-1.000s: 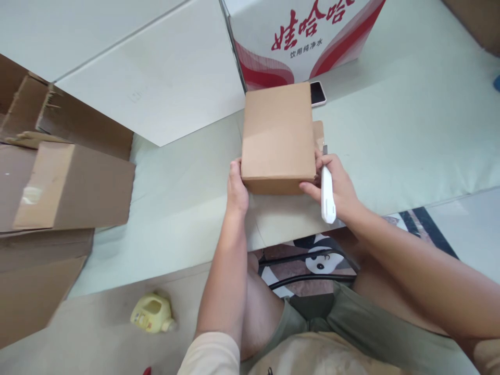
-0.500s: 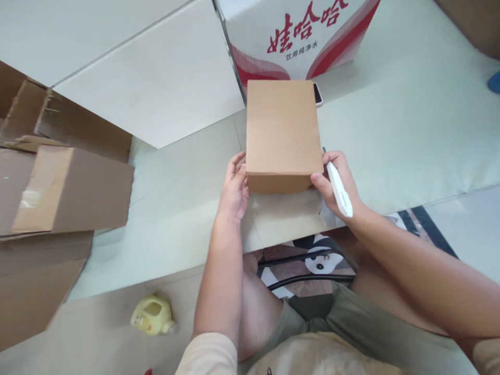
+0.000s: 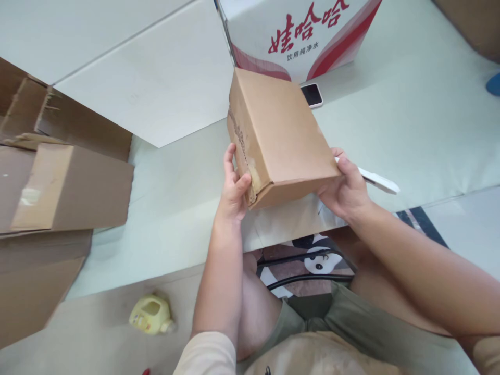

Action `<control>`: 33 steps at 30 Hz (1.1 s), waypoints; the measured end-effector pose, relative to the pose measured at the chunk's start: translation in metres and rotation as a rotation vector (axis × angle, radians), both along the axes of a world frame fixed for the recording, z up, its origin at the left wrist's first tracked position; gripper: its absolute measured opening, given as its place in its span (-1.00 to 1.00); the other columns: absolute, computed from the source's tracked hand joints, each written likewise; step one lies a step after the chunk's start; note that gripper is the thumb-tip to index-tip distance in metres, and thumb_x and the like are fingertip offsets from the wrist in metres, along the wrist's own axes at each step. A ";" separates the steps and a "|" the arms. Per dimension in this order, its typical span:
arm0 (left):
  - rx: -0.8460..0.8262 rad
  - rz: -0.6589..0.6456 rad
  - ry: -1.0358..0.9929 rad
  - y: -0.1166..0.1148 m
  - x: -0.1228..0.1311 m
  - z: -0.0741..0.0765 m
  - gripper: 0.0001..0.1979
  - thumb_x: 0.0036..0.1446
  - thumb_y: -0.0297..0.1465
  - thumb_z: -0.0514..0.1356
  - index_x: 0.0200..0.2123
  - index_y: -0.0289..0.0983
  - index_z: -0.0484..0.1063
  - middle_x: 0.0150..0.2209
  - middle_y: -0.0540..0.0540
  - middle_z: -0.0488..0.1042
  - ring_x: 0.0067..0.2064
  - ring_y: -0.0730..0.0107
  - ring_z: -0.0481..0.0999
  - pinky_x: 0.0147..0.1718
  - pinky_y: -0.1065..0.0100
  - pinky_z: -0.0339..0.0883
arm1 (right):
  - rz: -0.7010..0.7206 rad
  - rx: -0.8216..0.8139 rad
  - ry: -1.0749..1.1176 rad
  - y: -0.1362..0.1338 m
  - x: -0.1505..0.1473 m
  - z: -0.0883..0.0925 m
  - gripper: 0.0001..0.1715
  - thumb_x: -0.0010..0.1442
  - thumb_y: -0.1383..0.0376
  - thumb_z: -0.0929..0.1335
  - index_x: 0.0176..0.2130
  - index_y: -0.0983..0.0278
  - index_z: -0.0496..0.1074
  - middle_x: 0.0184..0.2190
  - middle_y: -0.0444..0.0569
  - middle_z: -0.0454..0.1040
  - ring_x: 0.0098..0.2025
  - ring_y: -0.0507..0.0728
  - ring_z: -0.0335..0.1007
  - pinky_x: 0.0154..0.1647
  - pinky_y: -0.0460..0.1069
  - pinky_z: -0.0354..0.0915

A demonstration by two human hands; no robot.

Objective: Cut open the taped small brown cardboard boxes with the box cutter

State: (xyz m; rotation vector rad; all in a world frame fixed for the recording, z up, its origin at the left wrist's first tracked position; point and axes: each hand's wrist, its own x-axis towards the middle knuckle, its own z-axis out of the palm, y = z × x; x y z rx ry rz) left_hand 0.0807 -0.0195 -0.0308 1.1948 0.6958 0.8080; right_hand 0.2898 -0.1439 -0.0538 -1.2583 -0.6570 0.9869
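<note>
A brown cardboard box point(image 3: 289, 130) is held tilted between both hands above the table. Its left side faces partly toward me and shows a torn strip with remains of tape. My left hand point(image 3: 233, 190) grips the lower left corner, thumb on the torn side. At the lower right corner, my right hand point(image 3: 346, 185) holds the box by its edge. That same hand also keeps a slim white utility knife point(image 3: 378, 181), whose handle sticks out to the right. The knife's other end is hidden by the fingers and the box.
Behind the box lie a phone point(image 3: 312, 95) and a white-and-red carton point(image 3: 300, 41). A white panel point(image 3: 156, 94) stands at the back left. More cardboard boxes point(image 3: 94, 192) are stacked on the left. A yellow jug point(image 3: 151, 314) is on the floor below the pale-covered table point(image 3: 179, 208).
The box has turned and tilted, bringing its torn left side into view and uncovering more of the phone. The knife handle has swung outward to the right with my right hand.
</note>
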 end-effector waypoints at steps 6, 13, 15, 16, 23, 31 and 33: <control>0.253 0.033 0.097 0.001 0.002 -0.003 0.02 -0.08 0.34 0.27 0.38 0.11 0.11 0.48 -0.11 0.15 0.44 -0.04 0.29 0.26 0.09 0.40 | -0.049 -0.079 -0.251 0.001 -0.005 -0.005 -0.55 0.22 -0.15 0.37 -0.17 0.06 0.19 -0.42 -0.18 0.22 -0.42 0.14 0.25 -0.44 0.05 0.24; 0.508 0.075 0.168 -0.003 0.002 -0.011 -0.23 0.12 0.27 0.17 0.28 0.02 0.31 0.44 -0.11 0.19 0.52 -0.03 0.09 0.46 0.05 0.08 | -0.174 -0.165 -0.473 0.000 -0.002 0.003 -0.66 0.27 -0.05 0.38 -0.24 0.10 0.28 -0.36 -0.10 0.41 -0.37 0.15 0.31 -0.33 0.11 0.31; 0.627 0.135 0.199 -0.004 0.003 -0.012 -0.26 0.15 0.26 0.13 0.23 -0.04 0.38 0.51 -0.12 0.05 0.58 -0.05 -0.14 0.50 0.01 -0.07 | -0.177 -0.171 -0.458 0.000 -0.001 0.001 -0.69 0.28 -0.03 0.38 -0.22 0.10 0.28 -0.30 -0.07 0.48 -0.34 0.18 0.38 -0.28 0.15 0.36; 0.676 0.162 0.208 -0.004 0.004 -0.011 -0.28 0.18 0.25 0.10 0.22 -0.07 0.41 0.53 -0.12 -0.01 0.59 -0.07 -0.20 0.50 -0.01 -0.12 | -0.175 -0.167 -0.450 0.000 0.000 0.000 -0.70 0.28 -0.02 0.38 -0.21 0.09 0.27 -0.27 -0.05 0.51 -0.31 0.20 0.42 -0.26 0.18 0.38; 0.938 0.091 0.309 -0.014 0.010 0.001 -0.33 0.29 0.16 -0.03 0.22 -0.13 0.42 0.36 -0.25 0.29 0.45 -0.07 0.20 0.46 -0.08 -0.04 | -0.285 -0.042 -0.502 0.002 0.003 0.006 -0.72 0.24 0.14 0.41 -0.19 0.07 0.21 -0.10 0.04 0.54 -0.11 0.28 0.53 -0.03 0.31 0.42; 1.255 0.178 0.399 -0.046 0.030 0.007 -0.44 0.35 0.00 -0.05 0.15 -0.22 0.45 0.20 -0.27 0.43 0.26 0.07 0.38 0.40 -0.01 0.05 | -0.641 0.488 -0.742 -0.009 0.005 0.039 -0.62 0.36 -0.05 0.26 -0.08 0.15 0.39 -0.27 -0.11 0.34 -0.48 0.02 0.39 -0.33 0.11 0.31; 1.307 0.210 0.439 -0.052 0.035 0.007 -0.44 0.34 0.01 -0.06 0.12 -0.21 0.46 0.16 -0.26 0.46 0.23 0.09 0.40 0.39 -0.02 0.07 | -0.596 0.612 -0.790 -0.012 -0.002 0.047 -0.49 0.38 -0.13 0.23 -0.02 0.16 0.47 -0.27 -0.12 0.33 -0.50 -0.01 0.32 -0.44 0.04 0.20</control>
